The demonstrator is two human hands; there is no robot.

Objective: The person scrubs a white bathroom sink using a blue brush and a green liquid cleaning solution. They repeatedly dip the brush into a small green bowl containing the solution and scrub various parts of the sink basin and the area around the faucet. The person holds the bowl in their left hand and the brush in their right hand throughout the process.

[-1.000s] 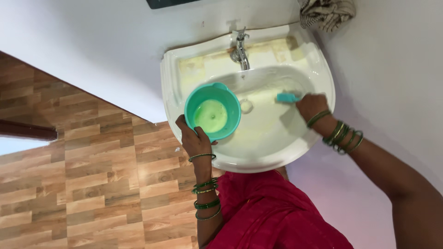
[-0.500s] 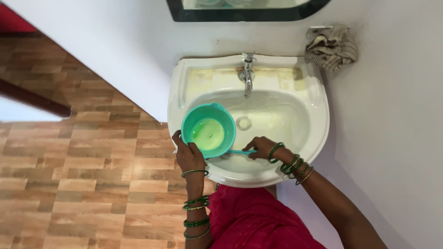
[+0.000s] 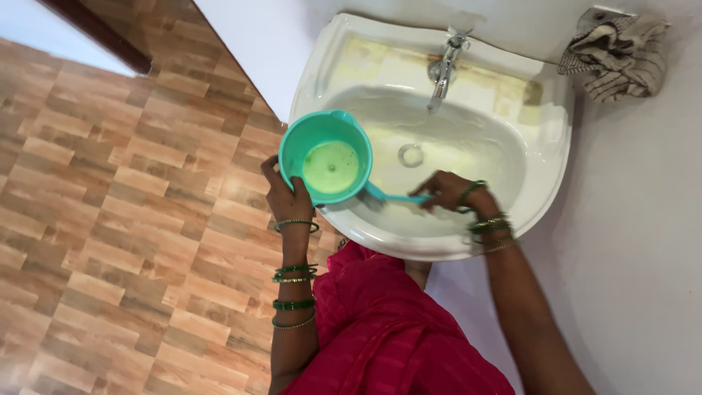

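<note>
Left hand [image 3: 289, 199] grips the teal mug [image 3: 326, 157] at the sink's [image 3: 545, 186] left rim, forearm reaching straight forward. Right hand [image 3: 447, 192], fingers closed around a teal brush [image 3: 391, 196], stretches across the basin's near edge; the mug hides its bristles.

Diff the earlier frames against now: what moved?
The right hand carried the teal brush from the far right of the sink basin to the near front, its head now by the green mug. The left hand still holds the mug over the sink's left rim.
</note>
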